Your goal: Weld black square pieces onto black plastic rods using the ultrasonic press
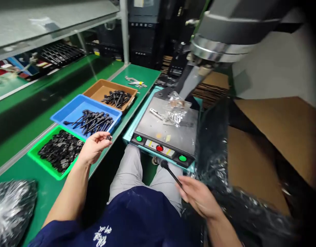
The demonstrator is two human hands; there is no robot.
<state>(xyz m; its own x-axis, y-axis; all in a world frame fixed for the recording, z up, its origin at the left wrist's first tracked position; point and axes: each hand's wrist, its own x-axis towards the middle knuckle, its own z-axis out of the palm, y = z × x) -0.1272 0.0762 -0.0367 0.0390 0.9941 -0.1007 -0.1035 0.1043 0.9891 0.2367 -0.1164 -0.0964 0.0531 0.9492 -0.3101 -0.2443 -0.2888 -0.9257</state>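
Observation:
My left hand [95, 147] pinches a small black part [109, 137] between thumb and fingertips, over the edge of the green table. In my right hand [196, 195] is a black rod [175, 178] with a thicker rounded head, held by its thin end above my lap and tilted up to the left. Near the left hand, a green tray [57, 177] holds many small black parts. Behind it stands a blue tray [70, 109] with similar black rods. A brown tray [95, 90] farther back contains more dark, slender pieces.
Ahead is a machine base [147, 127] with two green buttons and a red button [159, 148]. A plastic bag [177, 111] lies on it. A large machine head [219, 37] overhangs from the upper right. Cardboard [253, 164] and black plastic are at right; a filled bag [12, 209] sits left.

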